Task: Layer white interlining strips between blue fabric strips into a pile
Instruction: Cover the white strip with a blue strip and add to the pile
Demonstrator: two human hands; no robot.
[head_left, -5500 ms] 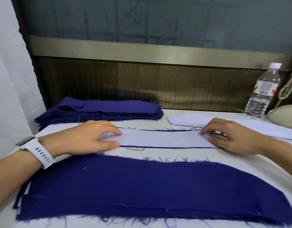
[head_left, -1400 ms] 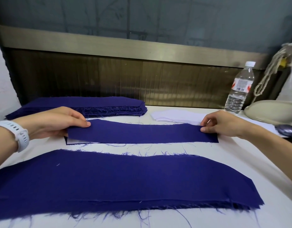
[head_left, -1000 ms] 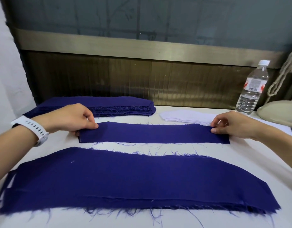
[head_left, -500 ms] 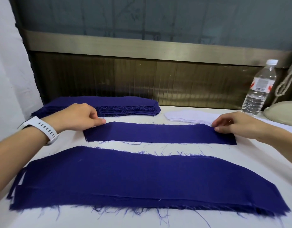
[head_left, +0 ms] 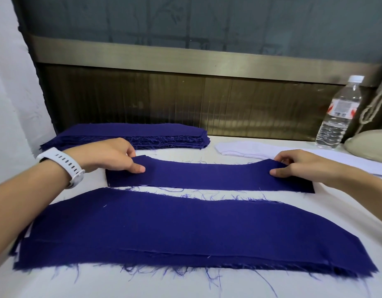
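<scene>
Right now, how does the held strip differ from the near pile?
The strip is narrow; the near pile is much wider. The left hand and right hand pinch the strip's ends; the pile lies untouched. The pile shows several layers and long frayed threads; the strip's edges look cleaner. Both are dark blue and run left to right on the table.

I see a clear water bottle (head_left: 336, 117) with a white cap standing upright, well beyond the right fingers (head_left: 286, 157) and to their right, close to the back wall. Just right of the bottle a beige rounded object (head_left: 368, 143) lies on the white table (head_left: 185, 284), and a pale twisted cord (head_left: 372, 108) hangs above this object. Beyond the left fingers (head_left: 130, 151), well apart, a ribbed brown panel (head_left: 142, 100) runs along the far table edge, with a brass rail (head_left: 185, 59) over it and dark glass (head_left: 185, 22) higher. Far left of these fingers there is a white wall (head_left: 11, 93).
</scene>
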